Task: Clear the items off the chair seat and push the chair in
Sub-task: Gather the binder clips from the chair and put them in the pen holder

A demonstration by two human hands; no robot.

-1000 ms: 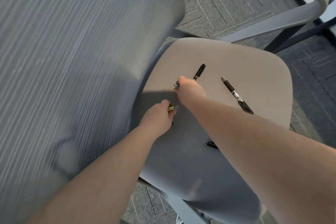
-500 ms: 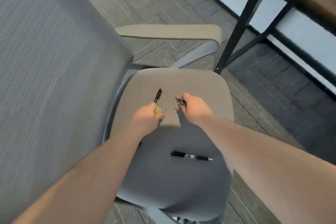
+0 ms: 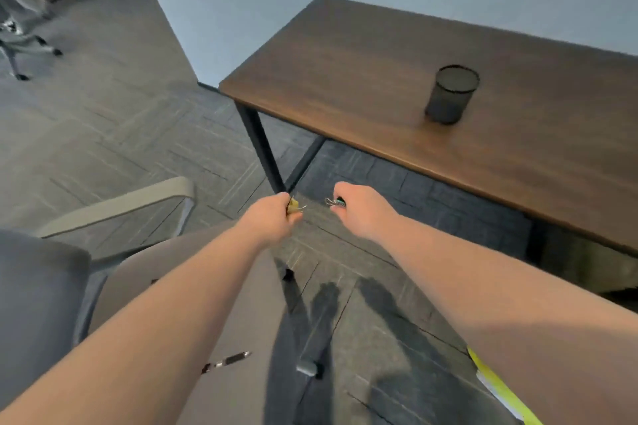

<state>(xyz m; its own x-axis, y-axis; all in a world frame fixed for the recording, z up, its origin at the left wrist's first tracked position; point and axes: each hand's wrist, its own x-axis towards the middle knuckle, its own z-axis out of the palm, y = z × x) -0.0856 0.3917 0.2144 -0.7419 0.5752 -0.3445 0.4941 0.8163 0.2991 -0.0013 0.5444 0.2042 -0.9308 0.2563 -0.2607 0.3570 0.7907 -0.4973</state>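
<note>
1. Office room w/ grey carpet tiles, pale blue wall; a dark wood tabletop [image 3: 397, 86] on black legs sits ahead-right, carrying a black mesh pen cup [image 3: 451, 93].
2. Chair seat [image 3: 241, 321] lies low-left under my forearms, backrest at far left, one armrest [image 3: 117, 203] showing past it.
3. Left hand [image 3: 272, 217] is closed on a gold binder clip [image 3: 294, 206], wire handles poking out to the right.
4. Right hand [image 3: 362, 210] is closed on a second clip [image 3: 335, 202], silver wires w/ a green-ish body; blurred, so colour is approx.
5. Both hands are held out past the seat's front edge, over the floor, short of the tabletop edge. Hands near each other, clips not touching.
6. Key relation: the pen cup is ahead and to the right of both hands, right hand nearer it. I'd judge the drop-off goes there or on the bare tabletop, right hand first.
7. Not cleared yet: a black pen [image 3: 229, 359] lies on the seat, well behind the hands, near my left forearm, long axis running roughly left-right w/ a slight tilt. A small dark bit by the left forearm higher up may be another item; can't tell.
8. Chair push-in comes after, by my read.
</note>
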